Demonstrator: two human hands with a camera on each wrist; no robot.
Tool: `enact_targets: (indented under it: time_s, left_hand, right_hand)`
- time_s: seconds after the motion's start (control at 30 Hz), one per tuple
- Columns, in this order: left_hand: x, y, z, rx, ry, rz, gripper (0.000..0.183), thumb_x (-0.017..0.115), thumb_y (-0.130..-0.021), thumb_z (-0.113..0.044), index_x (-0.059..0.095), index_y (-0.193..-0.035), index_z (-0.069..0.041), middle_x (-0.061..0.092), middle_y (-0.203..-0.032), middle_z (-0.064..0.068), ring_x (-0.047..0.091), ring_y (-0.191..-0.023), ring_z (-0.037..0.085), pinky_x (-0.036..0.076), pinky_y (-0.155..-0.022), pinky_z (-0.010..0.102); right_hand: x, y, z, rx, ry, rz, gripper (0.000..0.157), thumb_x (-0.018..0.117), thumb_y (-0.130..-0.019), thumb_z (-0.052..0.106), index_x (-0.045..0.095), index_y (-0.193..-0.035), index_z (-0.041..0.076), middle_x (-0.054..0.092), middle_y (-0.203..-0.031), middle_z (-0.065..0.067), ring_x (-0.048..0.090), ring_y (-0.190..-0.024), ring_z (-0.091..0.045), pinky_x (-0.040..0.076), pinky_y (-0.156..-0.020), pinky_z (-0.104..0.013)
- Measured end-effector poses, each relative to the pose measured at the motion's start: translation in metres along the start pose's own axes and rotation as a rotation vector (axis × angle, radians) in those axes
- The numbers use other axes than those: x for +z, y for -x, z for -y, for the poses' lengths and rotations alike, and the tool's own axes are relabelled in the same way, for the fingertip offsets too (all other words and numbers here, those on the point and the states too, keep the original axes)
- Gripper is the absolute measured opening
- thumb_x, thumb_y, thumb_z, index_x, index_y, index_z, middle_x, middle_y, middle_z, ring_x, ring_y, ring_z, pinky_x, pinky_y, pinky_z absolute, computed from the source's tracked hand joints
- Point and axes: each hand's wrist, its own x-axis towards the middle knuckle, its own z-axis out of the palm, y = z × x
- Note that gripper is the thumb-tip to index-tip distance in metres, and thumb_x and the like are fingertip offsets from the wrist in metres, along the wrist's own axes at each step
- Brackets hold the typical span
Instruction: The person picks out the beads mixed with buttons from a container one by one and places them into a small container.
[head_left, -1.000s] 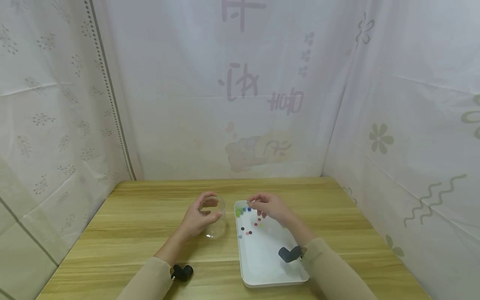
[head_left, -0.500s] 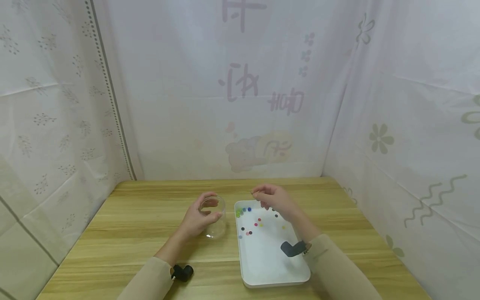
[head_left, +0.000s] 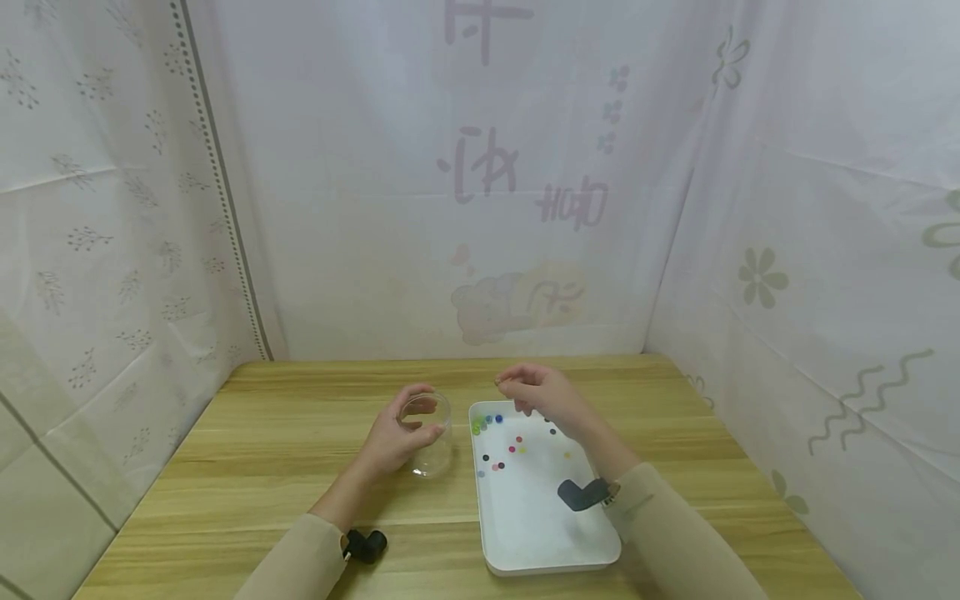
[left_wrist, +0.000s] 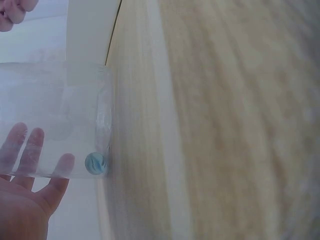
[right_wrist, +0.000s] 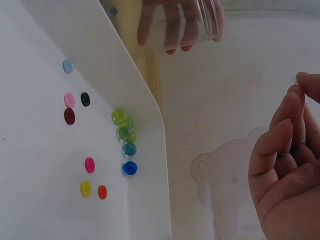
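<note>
My left hand (head_left: 397,437) grips a clear jar (head_left: 433,458) that stands upright on the table, left of the white tray (head_left: 540,533). A blue-and-white swirled marble (left_wrist: 95,163) lies at the jar's bottom in the left wrist view. My right hand (head_left: 546,402) is raised over the tray's far end. Between thumb and fingertip it pinches a small clear marble (right_wrist: 293,81), mostly covered by the fingers. Green and blue marbles (right_wrist: 129,168) cluster along the tray's wall in the right wrist view. Several buttons (right_wrist: 86,188) in mixed colours are scattered on the tray floor.
The wooden table (head_left: 285,492) carries the tray and jar. The tray's raised rim stands between the buttons and the jar. Patterned white curtains (head_left: 360,208) enclose the back and both sides. A black wrist camera (head_left: 366,547) sits on my left wrist near the tabletop.
My right hand has lifted from the tray's far left corner with the small marble, then shifted slightly left. The left hand and jar have stayed in place.
</note>
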Motion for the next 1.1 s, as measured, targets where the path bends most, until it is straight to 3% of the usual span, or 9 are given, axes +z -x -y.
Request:
enact_targets:
  time_s: [0.4,0.7,1.1]
  left_hand:
    - [0.001,-0.001,-0.002,-0.016,0.000,0.000,0.068,0.082,-0.094,-0.023,0.053,-0.154,-0.012,0.066,-0.148,0.018,0.060,-0.142,0.039,0.051,-0.117,0.063]
    - [0.001,0.000,-0.003,-0.016,0.007,-0.004,0.065,0.081,-0.093,-0.022,0.055,-0.152,-0.017,0.066,-0.148,0.018,0.060,-0.142,0.038,0.051,-0.117,0.063]
    - [0.001,0.000,-0.003,-0.013,0.005,0.000,0.064,0.081,-0.095,-0.021,0.053,-0.153,-0.014,0.065,-0.149,0.021,0.060,-0.143,0.040,0.050,-0.117,0.066]
  right_hand:
    - [0.012,-0.007,0.024,-0.048,0.037,0.038,0.031,0.075,-0.104,0.028,0.074,-0.130,0.011,0.071,-0.099,-0.002,0.062,-0.081,-0.022,0.055,-0.073,-0.029]
    - [0.025,-0.009,0.043,-0.095,0.048,0.079,0.031,0.074,-0.104,0.027,0.074,-0.130,0.010,0.075,-0.103,-0.002,0.063,-0.082,-0.025,0.057,-0.074,-0.032]
    - [0.042,-0.012,0.060,-0.113,0.034,0.109,0.027,0.075,-0.104,0.024,0.076,-0.128,0.011,0.071,-0.088,0.001,0.060,-0.075,-0.022,0.051,-0.070,-0.028]
